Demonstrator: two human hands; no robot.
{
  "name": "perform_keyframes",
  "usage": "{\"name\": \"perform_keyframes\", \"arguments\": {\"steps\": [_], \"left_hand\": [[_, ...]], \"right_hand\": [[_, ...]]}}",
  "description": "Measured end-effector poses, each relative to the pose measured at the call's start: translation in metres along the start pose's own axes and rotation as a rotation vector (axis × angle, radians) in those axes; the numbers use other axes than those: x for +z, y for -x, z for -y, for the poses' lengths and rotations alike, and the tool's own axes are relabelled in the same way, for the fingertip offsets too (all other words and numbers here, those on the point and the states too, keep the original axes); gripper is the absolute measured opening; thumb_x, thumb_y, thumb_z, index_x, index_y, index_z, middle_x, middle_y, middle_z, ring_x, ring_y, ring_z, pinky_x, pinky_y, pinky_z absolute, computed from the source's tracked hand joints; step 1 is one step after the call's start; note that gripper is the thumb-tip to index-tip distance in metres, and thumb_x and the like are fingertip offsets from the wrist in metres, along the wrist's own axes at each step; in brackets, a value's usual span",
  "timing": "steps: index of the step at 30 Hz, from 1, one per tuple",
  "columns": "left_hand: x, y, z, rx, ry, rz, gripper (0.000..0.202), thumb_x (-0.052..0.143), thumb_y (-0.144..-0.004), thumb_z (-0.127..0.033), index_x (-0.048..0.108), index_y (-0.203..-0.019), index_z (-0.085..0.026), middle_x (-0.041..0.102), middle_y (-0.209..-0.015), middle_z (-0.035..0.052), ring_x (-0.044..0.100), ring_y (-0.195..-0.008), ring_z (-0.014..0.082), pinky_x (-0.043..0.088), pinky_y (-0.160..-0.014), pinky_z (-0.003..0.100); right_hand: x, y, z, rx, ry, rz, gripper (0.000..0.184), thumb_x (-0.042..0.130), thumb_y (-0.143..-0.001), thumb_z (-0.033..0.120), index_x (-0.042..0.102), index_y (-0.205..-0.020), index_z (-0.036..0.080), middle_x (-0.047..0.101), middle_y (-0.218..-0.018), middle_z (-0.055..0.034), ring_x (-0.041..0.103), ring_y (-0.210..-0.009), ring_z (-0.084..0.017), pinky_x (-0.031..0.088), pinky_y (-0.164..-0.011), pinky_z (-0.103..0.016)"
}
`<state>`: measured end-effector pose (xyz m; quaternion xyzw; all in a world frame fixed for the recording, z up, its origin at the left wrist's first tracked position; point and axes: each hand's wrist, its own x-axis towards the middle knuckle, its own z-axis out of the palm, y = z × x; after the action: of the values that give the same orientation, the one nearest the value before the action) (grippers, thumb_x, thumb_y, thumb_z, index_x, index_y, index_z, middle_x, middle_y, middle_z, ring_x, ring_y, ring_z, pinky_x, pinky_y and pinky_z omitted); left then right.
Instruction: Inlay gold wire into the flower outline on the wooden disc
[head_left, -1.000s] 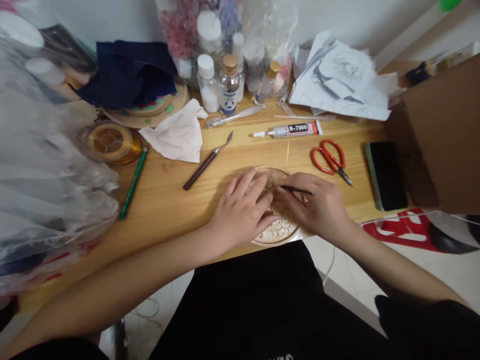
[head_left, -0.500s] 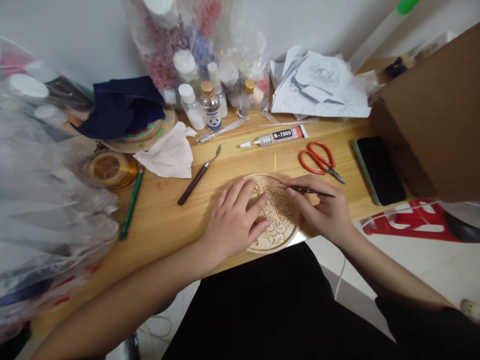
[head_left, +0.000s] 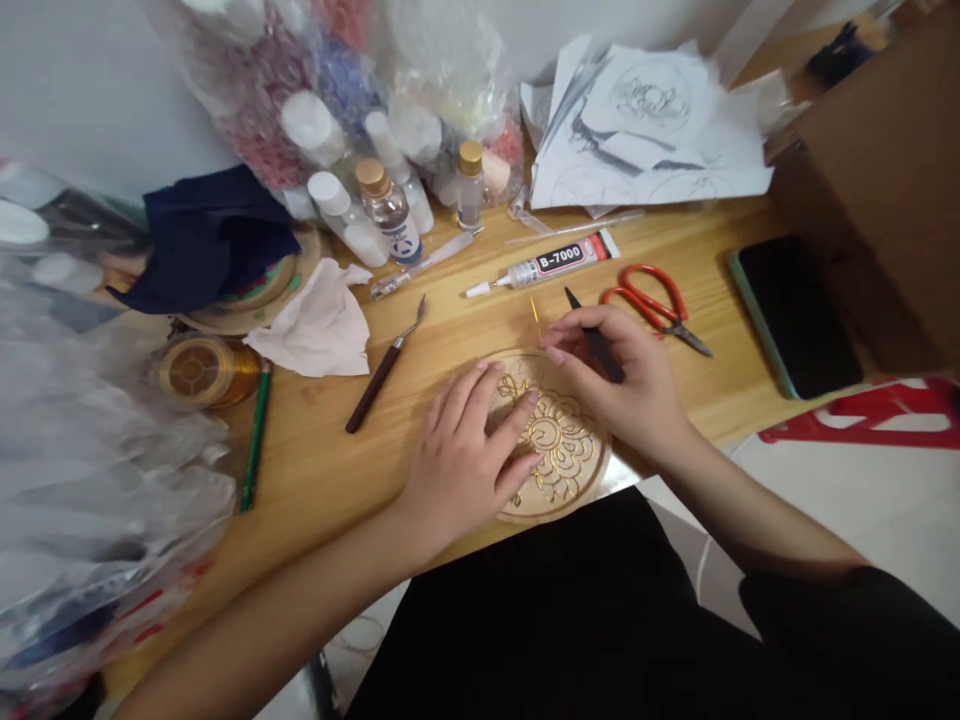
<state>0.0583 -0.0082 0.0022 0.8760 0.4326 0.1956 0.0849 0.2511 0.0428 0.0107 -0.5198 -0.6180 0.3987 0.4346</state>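
Note:
My left hand (head_left: 465, 450) lies flat with fingers spread over the left part of a round wooden board (head_left: 501, 512). The board carries a flower pattern outlined in gold wire (head_left: 555, 432), partly hidden by that hand. Above the board's far right edge, my right hand (head_left: 626, 375) is closed around dark tweezers (head_left: 600, 350), which lie across its fingers. Its thumb and fingertips are brought together at the lower end of a short yellow wire piece (head_left: 535, 315); whether they pinch it I cannot tell.
Beyond the board lie a B-7000 glue tube (head_left: 559, 262), red-handled pliers (head_left: 660, 305) and a phone (head_left: 796, 318). Leftward are a palette knife (head_left: 382, 375), a green pencil (head_left: 256, 440), a wire spool (head_left: 199, 370) and white cloth (head_left: 315, 320). Several bottles (head_left: 390, 215) stand behind.
My right hand has moved up from the board toward the short yellow wire, and the tweezers have turned back within its fingers. My left hand stays on the board. The view has shifted slightly.

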Motion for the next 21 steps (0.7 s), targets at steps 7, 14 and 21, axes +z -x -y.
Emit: {"name": "perform_keyframes", "arguments": {"steps": [7, 14, 21], "left_hand": [[0.0, -0.001, -0.001, -0.013, 0.03, 0.01, 0.041, 0.053, -0.095, -0.037, 0.059, -0.13, -0.016, 0.047, -0.141, 0.0216, 0.042, -0.134, 0.0379, 0.041, -0.104, 0.057], [-0.003, -0.001, -0.001, 0.018, -0.023, 0.048, 0.045, 0.055, -0.094, -0.038, 0.057, -0.132, -0.014, 0.053, -0.137, 0.0183, 0.042, -0.133, 0.0384, 0.04, -0.105, 0.054], [-0.003, -0.002, -0.002, 0.033, -0.046, 0.048, 0.044, 0.052, -0.095, -0.039, 0.059, -0.13, -0.013, 0.059, -0.132, 0.0154, 0.045, -0.129, 0.0373, 0.041, -0.103, 0.053]], "right_hand": [[0.003, -0.005, -0.005, 0.104, -0.165, 0.043, 0.023, 0.072, -0.079, 0.02, 0.06, -0.099, 0.023, 0.064, -0.084, 0.0012, 0.063, -0.077, -0.012, 0.054, -0.069, -0.028], [0.004, -0.003, -0.009, 0.097, -0.152, 0.028, 0.022, 0.07, -0.082, 0.019, 0.06, -0.101, 0.024, 0.063, -0.085, 0.0016, 0.063, -0.077, -0.012, 0.052, -0.069, -0.028], [0.005, -0.002, -0.011, 0.085, -0.12, 0.026, 0.023, 0.069, -0.081, 0.014, 0.062, -0.101, 0.024, 0.064, -0.084, 0.0021, 0.063, -0.077, -0.012, 0.052, -0.072, -0.029]]}}
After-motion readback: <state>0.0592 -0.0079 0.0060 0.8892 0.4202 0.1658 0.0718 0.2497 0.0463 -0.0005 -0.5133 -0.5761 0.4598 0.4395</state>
